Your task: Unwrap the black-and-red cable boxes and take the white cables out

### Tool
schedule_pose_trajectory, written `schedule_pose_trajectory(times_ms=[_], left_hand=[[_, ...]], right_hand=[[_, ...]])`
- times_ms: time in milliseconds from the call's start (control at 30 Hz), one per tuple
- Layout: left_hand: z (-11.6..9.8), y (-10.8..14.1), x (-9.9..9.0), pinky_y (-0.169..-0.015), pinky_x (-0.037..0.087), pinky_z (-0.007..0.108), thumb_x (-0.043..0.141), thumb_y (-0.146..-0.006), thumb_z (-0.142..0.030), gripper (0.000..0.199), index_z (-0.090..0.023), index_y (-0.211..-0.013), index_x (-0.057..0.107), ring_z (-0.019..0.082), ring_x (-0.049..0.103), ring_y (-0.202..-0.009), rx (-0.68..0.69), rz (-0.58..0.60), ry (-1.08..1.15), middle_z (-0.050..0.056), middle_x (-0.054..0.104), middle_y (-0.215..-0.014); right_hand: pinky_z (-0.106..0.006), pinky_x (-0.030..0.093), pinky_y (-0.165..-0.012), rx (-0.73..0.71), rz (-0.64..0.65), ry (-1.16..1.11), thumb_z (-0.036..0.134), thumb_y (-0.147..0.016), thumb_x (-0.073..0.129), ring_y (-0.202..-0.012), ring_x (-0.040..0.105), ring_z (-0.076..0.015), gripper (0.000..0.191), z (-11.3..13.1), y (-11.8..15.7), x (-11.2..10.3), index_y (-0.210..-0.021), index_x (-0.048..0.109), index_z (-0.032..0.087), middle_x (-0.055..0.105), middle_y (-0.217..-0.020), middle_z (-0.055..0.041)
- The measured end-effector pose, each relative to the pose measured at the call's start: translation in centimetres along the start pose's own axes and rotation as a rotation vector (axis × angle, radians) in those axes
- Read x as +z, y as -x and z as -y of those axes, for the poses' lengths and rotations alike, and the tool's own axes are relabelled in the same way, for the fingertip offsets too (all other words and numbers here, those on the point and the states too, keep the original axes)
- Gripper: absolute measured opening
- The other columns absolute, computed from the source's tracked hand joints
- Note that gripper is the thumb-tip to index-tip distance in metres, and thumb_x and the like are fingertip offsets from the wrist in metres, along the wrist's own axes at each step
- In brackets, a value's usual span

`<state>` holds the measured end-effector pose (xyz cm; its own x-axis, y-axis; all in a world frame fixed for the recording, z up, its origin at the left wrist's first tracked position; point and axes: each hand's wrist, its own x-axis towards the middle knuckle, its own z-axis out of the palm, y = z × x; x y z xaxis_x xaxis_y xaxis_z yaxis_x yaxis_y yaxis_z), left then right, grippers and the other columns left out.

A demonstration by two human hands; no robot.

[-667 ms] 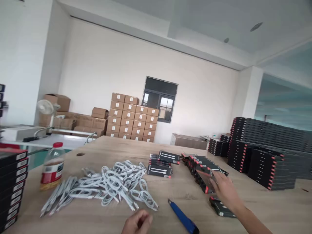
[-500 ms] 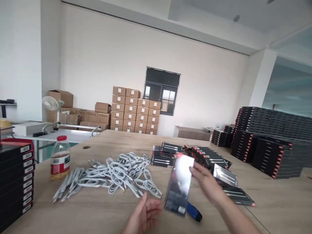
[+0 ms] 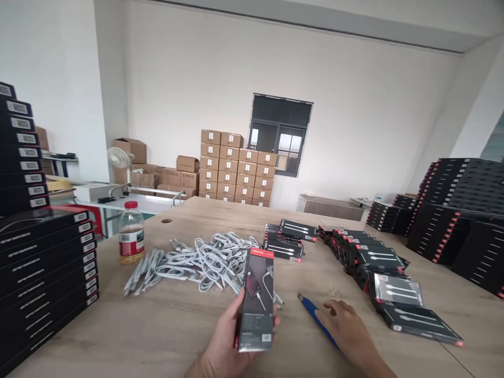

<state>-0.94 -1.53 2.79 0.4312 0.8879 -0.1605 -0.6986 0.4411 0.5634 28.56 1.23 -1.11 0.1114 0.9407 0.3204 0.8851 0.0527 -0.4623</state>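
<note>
My left hand point(image 3: 222, 338) is shut on an upright black retail box point(image 3: 255, 299) with a red top edge and a picture of a cable on its face. My right hand point(image 3: 346, 328) rests low over the wooden table point(image 3: 118, 328), fingers apart and holding nothing, right next to a blue utility knife point(image 3: 315, 317). Part of the knife is hidden behind that hand. A tangled pile of white cables point(image 3: 205, 265) lies just beyond the held box, touching its far side in this view.
A tall stack of black boxes point(image 3: 43, 262) stands at the table's left, near a plastic bottle point(image 3: 131, 233). Rows of black cable boxes point(image 3: 378, 260) lie on the right. Larger black stacks point(image 3: 444, 226) stand beyond, with cardboard cartons point(image 3: 232, 168) against the far wall.
The black box has gone from my right hand's fingers into my left hand and now stands upright. My right hand has dropped to the table by the knife. The view has swung left.
</note>
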Motion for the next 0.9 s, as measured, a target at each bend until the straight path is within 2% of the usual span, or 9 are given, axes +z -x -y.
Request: schedule_pose_trajectory(times_ms=[133,233,367,433,500,567,667,733,900], left_hand=[[-0.2,-0.3,-0.3,-0.070,0.058,0.037,0.058,-0.091,-0.059,0.054,-0.009,-0.109,0.071,0.030,0.076,-0.084,0.025,-0.057,-0.019,0.015,0.078,-0.099],[-0.4,-0.1,-0.1,-0.073,0.058,0.039,0.056,-0.093,-0.056,0.051,-0.010,-0.110,0.070,0.030,0.075,-0.086,0.042,-0.085,-0.031,0.015,0.077,-0.102],[-0.7,0.2,0.4,-0.081,0.058,0.043,0.051,-0.096,-0.052,0.049,-0.009,-0.112,0.069,0.032,0.075,-0.092,0.088,-0.080,-0.027,0.017,0.076,-0.105],[-0.7,0.3,0.5,-0.082,0.058,0.044,0.052,-0.096,-0.050,0.047,-0.009,-0.115,0.068,0.033,0.074,-0.095,0.117,-0.074,-0.020,0.017,0.076,-0.106],[-0.7,0.3,0.6,-0.082,0.058,0.044,0.053,-0.096,-0.048,0.045,-0.011,-0.118,0.066,0.033,0.074,-0.096,0.142,-0.072,-0.013,0.017,0.076,-0.106],[-0.7,0.4,0.8,-0.082,0.058,0.045,0.053,-0.096,-0.047,0.044,-0.011,-0.119,0.066,0.032,0.075,-0.094,0.151,-0.085,-0.005,0.017,0.076,-0.105],[-0.7,0.4,0.9,-0.083,0.059,0.046,0.051,-0.097,-0.045,0.043,-0.010,-0.115,0.068,0.030,0.075,-0.089,0.166,-0.112,0.001,0.017,0.077,-0.101],[-0.7,0.4,1.0,-0.084,0.059,0.046,0.051,-0.097,-0.043,0.041,-0.010,-0.110,0.069,0.030,0.076,-0.087,0.180,-0.123,0.004,0.016,0.078,-0.097],[-1.0,0.6,0.9,-0.080,0.060,0.043,0.051,-0.096,-0.044,0.040,-0.010,-0.108,0.070,0.029,0.076,-0.084,0.200,-0.134,0.000,0.015,0.078,-0.093]], right_hand=[[-0.041,0.051,-0.083,-0.005,0.101,0.124,0.037,-0.078,0.064,-0.096,0.070,-0.0313,0.024,0.2,0.3,0.2,-0.094,0.074,0.022,0.076,-0.098,-0.0118],[-0.041,0.050,-0.083,-0.011,0.046,-0.015,0.036,-0.081,0.057,-0.092,0.069,-0.0304,0.022,0.9,0.2,0.0,-0.090,0.071,0.021,0.075,-0.094,-0.0117],[-0.037,0.052,-0.076,0.072,-0.030,-0.600,0.063,-0.081,0.056,-0.082,0.067,-0.0259,0.044,3.6,0.6,-0.8,-0.093,0.066,0.022,0.072,-0.085,-0.0073],[-0.034,0.052,-0.067,0.203,0.055,-0.966,0.070,-0.076,0.062,-0.071,0.064,-0.0220,0.051,5.7,1.3,-1.1,-0.091,0.065,0.022,0.068,-0.076,-0.0039],[-0.031,0.051,-0.059,0.333,0.189,-1.293,0.068,-0.072,0.070,-0.063,0.061,-0.0182,0.051,7.7,2.4,-1.0,-0.089,0.064,0.021,0.065,-0.073,-0.0017],[-0.028,0.049,-0.053,0.405,0.323,-1.488,0.063,-0.069,0.076,-0.060,0.060,-0.0158,0.048,9.2,3.4,-0.6,-0.087,0.066,0.020,0.065,-0.074,-0.0014],[-0.023,0.044,-0.046,0.433,0.470,-1.521,0.062,-0.070,0.075,-0.056,0.058,-0.0131,0.048,10.2,4.4,0.2,-0.089,0.069,0.018,0.066,-0.072,-0.0017],[-0.022,0.042,-0.045,0.417,0.499,-1.460,0.067,-0.073,0.070,-0.052,0.057,-0.0122,0.054,10.3,4.6,0.6,-0.092,0.070,0.017,0.067,-0.071,-0.0021],[-0.022,0.040,-0.048,0.152,0.389,-1.239,0.075,-0.076,0.065,-0.050,0.053,-0.0109,0.058,10.1,4.5,0.8,-0.070,0.064,0.018,0.061,-0.059,-0.0003]])
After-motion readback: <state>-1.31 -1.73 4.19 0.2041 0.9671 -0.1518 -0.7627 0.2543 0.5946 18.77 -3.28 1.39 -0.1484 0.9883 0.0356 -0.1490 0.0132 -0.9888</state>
